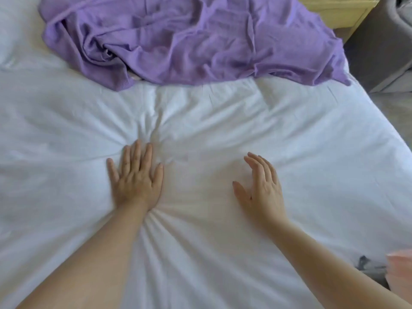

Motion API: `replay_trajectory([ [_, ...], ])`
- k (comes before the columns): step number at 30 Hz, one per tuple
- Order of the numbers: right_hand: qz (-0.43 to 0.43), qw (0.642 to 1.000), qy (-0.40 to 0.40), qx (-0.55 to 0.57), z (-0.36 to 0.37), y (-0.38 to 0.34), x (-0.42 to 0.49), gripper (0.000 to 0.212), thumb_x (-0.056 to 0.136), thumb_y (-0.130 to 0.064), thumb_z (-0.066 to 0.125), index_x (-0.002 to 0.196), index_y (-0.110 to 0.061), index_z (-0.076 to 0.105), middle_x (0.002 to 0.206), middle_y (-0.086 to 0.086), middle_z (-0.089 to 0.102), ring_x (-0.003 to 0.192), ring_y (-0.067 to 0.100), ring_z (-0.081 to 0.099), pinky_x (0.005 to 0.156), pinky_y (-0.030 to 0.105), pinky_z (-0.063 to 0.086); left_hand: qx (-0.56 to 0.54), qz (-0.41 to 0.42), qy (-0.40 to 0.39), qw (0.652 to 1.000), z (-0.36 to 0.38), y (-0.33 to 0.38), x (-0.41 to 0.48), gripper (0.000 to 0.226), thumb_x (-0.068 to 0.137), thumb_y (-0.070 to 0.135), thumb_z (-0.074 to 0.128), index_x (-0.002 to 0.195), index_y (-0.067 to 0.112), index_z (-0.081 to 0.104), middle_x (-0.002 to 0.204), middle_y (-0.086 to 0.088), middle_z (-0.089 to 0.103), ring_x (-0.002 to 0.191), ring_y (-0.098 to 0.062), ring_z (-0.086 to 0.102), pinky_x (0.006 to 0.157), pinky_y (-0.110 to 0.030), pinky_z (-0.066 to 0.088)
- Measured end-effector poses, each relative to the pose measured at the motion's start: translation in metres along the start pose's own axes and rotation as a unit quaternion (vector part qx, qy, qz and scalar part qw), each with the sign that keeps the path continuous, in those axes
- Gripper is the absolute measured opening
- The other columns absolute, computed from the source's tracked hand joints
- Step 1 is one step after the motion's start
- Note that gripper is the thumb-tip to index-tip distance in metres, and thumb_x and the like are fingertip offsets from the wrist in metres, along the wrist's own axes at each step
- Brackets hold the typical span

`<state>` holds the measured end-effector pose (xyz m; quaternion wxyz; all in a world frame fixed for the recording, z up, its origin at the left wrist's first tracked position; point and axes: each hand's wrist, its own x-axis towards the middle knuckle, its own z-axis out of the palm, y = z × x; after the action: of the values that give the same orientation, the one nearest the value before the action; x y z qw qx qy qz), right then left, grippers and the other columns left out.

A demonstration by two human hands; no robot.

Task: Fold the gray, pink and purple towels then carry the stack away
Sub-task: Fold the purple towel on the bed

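Note:
A purple towel (191,39) lies crumpled and unfolded at the far side of the white bed (312,134). My left hand (136,177) rests flat, palm down, on the sheet in the middle, fingers spread, holding nothing. My right hand (260,188) hovers just over the sheet to the right, fingers apart and empty. Both hands are well short of the purple towel. A pink towel (400,273) shows as a folded edge at the lower right, with a dark grey bit (365,263) beside it. I cannot tell whether that bit is the gray towel.
The white sheet is wrinkled around my left wrist. A pale wooden nightstand (338,12) stands beyond the bed's far right corner, with a grey upholstered chair (383,47) next to it. The bed's right edge drops to a grey floor (396,112).

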<state>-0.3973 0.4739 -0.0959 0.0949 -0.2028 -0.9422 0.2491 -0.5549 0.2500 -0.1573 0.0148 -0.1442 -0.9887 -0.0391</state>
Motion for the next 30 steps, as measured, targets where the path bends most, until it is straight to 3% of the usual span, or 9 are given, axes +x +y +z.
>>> replay_trajectory([
  [3,-0.017,1.0,0.018,0.002,0.029,-0.011,0.063,0.063,0.085,-0.027,0.063,0.14,-0.009,0.038,0.15,0.004,0.037,0.141,0.025,0.026,0.115,0.037,0.022,-0.023,0.018,0.048,0.998,0.022,-0.007,0.005,0.06,0.093,0.053,0.021,0.148,0.031,0.026,0.157,0.005,0.024,0.145,-0.018,0.021,0.116,-0.05,0.001],
  [7,-0.026,0.999,0.026,-0.013,0.053,-0.03,0.154,0.068,0.086,-0.03,0.061,0.144,-0.008,0.033,0.154,0.005,0.029,0.144,0.024,0.02,0.117,0.035,0.018,-0.033,0.024,0.079,0.996,0.034,-0.009,0.006,0.061,0.092,0.051,0.024,0.149,0.032,0.022,0.158,0.007,0.021,0.145,-0.016,0.018,0.117,-0.049,0.003],
  [13,0.034,0.996,0.085,-0.013,0.078,-0.048,0.253,0.076,0.082,-0.035,0.058,0.148,-0.021,0.025,0.156,-0.003,0.023,0.139,0.025,0.027,0.109,0.038,0.027,-0.039,0.022,0.082,0.996,0.034,-0.007,0.006,0.062,0.09,0.049,0.028,0.149,0.031,0.021,0.159,0.007,0.016,0.146,-0.016,0.016,0.117,-0.05,0.005],
  [15,0.053,0.994,0.097,-0.01,0.084,-0.047,0.271,0.062,0.083,-0.027,0.053,0.143,-0.027,0.036,0.147,-0.004,0.037,0.128,0.025,0.04,0.096,0.036,0.036,-0.038,0.025,0.087,0.995,0.04,-0.009,0.006,0.062,0.091,0.049,0.027,0.15,0.032,0.019,0.159,0.006,0.017,0.146,-0.017,0.016,0.117,-0.051,0.007],
  [17,0.086,0.991,0.1,0.017,0.085,-0.044,0.283,0.038,0.088,-0.02,0.046,0.126,-0.018,0.055,0.131,0.005,0.05,0.114,0.029,0.049,0.081,0.034,0.038,-0.035,0.027,0.096,0.994,0.044,-0.01,0.005,0.061,0.092,0.05,0.024,0.15,0.032,0.018,0.159,0.006,0.017,0.146,-0.017,0.017,0.117,-0.051,0.007],
  [20,0.106,0.989,0.095,0.049,0.083,-0.039,0.272,0.023,0.094,-0.019,0.044,0.102,-0.002,0.058,0.12,0.018,0.055,0.104,0.034,0.051,0.075,0.035,0.03,-0.036,0.03,0.098,0.994,0.044,-0.01,0.006,0.061,0.092,0.051,0.023,0.15,0.032,0.021,0.159,0.006,0.018,0.146,-0.017,0.017,0.117,-0.052,0.008],
  [23,0.083,0.993,0.074,0.042,0.078,-0.032,0.227,0.022,0.096,-0.023,0.045,0.085,-0.005,0.048,0.108,0.021,0.054,0.092,0.035,0.048,0.064,0.031,0.02,-0.044,0.03,0.09,0.995,0.041,-0.009,0.007,0.062,0.09,0.05,0.028,0.149,0.03,0.025,0.158,0.005,0.02,0.146,-0.018,0.017,0.116,-0.052,0.008],
  [26,0.075,0.996,0.052,0.024,0.067,-0.018,0.179,0.023,0.097,-0.026,0.044,0.081,-0.01,0.042,0.095,0.013,0.048,0.077,0.03,0.041,0.064,0.033,0.023,-0.049,0.029,0.09,0.994,0.037,-0.008,0.007,0.062,0.089,0.05,0.03,0.147,0.029,0.031,0.157,0.005,0.025,0.145,-0.019,0.02,0.116,-0.052,0.01],
  [30,0.09,0.995,0.032,0.005,0.05,-0.01,0.101,0.022,0.098,-0.026,0.042,0.081,-0.012,0.041,0.092,0.004,0.044,0.074,0.026,0.039,0.065,0.035,0.028,-0.063,0.028,0.088,0.994,0.015,-0.007,0.005,0.056,0.089,0.047,0.036,0.141,0.026,0.044,0.151,0.002,0.038,0.141,-0.019,0.032,0.115,-0.05,0.016],
])
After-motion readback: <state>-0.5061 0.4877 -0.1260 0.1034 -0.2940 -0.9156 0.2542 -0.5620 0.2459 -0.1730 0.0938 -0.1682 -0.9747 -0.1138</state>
